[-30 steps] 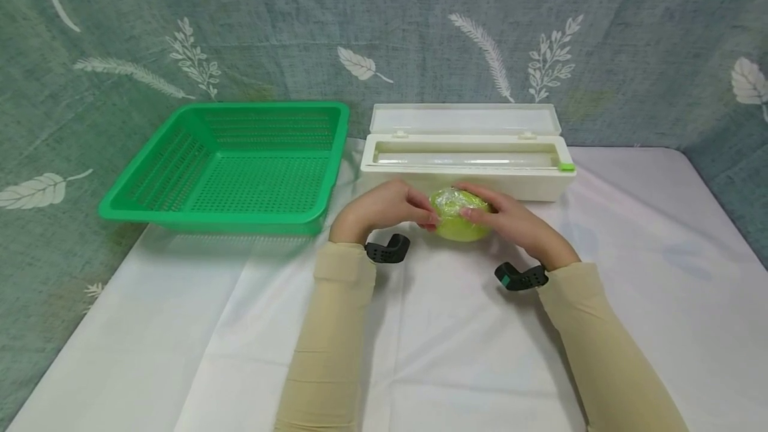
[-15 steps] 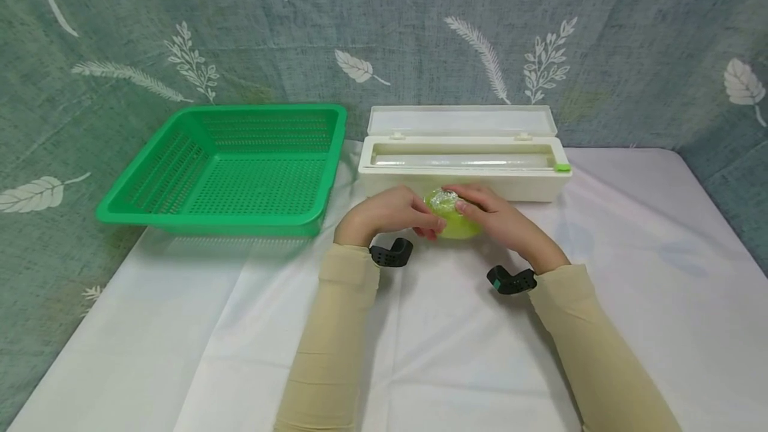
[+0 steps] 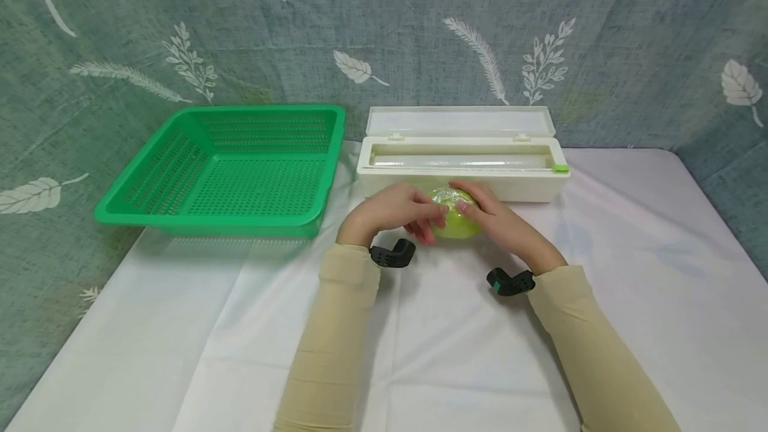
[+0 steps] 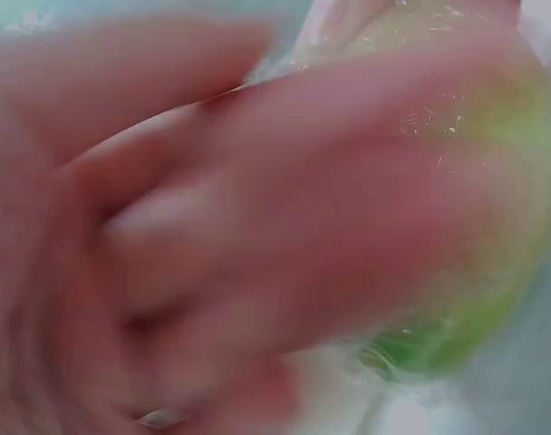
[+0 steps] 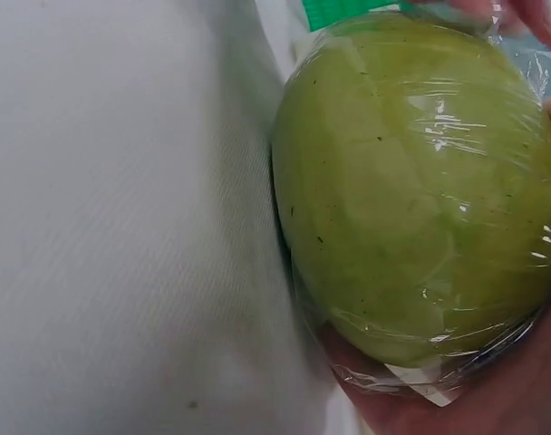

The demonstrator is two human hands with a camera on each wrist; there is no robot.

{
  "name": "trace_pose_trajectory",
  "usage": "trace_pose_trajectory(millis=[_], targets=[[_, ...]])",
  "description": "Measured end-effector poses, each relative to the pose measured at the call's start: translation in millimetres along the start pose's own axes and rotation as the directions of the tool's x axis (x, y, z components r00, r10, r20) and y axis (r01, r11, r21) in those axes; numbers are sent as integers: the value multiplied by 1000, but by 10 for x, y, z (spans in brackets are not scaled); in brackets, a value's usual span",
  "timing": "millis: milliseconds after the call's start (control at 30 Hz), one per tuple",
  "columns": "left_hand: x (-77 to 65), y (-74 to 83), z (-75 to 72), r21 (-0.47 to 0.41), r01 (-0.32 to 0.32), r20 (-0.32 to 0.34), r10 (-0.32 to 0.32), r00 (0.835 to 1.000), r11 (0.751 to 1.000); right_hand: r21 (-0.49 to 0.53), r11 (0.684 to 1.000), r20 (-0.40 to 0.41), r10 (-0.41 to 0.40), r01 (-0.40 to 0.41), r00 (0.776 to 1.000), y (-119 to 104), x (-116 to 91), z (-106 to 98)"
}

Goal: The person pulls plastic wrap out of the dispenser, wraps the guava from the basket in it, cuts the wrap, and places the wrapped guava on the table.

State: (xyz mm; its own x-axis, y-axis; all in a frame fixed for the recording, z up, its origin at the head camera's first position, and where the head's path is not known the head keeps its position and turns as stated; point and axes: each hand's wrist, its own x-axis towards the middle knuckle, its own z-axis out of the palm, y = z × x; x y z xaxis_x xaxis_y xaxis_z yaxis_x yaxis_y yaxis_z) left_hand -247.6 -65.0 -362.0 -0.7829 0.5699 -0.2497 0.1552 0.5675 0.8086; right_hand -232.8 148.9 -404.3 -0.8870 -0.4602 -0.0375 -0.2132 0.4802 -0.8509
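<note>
A rounded yellow-green fruit [image 3: 457, 227], melon-like and wrapped in clear cling film, sits on the white cloth just in front of the white wrap dispenser [image 3: 462, 187]. My right hand [image 3: 501, 219] holds it from the right, thumb on top and fingers round the far side. From the left, the fingers of my left hand [image 3: 396, 209] reach out loosely against the fruit's side; they are blurred in the left wrist view. The right wrist view shows the fruit's skin [image 5: 393, 190] with small dark specks under creased, shiny film. Some film bunches along its lower edge there.
The dispenser's lid [image 3: 461, 122] stands raised, with a roll of film [image 3: 462, 161] inside and a green slider [image 3: 561, 168] at its right end. A green perforated basket [image 3: 210, 220] stands at the left. Behind runs a leaf-patterned curtain [image 3: 408, 39].
The fruit has shifted slightly left in my right hand. My left fingers, earlier bunched at its near left side, have spread out a little against it.
</note>
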Motion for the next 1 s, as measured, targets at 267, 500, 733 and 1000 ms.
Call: trace_pose_trajectory(millis=[267,500,733,1000], targets=[[46,35,-24,138,-69,-407,120,905,988,98,995,-47,-19,23,999,26,38,14],[127,19,71,207,-104,-238,153,959,973,154,988,-78,-17,29,997,14,16,14],[238,-19,177,194,-278,-25,288,957,941,227,973,-129,63,-32,990,-70,-23,35],[224,-5,244,349,-120,-40,142,989,929,393,916,-130,143,-82,981,49,45,67]])
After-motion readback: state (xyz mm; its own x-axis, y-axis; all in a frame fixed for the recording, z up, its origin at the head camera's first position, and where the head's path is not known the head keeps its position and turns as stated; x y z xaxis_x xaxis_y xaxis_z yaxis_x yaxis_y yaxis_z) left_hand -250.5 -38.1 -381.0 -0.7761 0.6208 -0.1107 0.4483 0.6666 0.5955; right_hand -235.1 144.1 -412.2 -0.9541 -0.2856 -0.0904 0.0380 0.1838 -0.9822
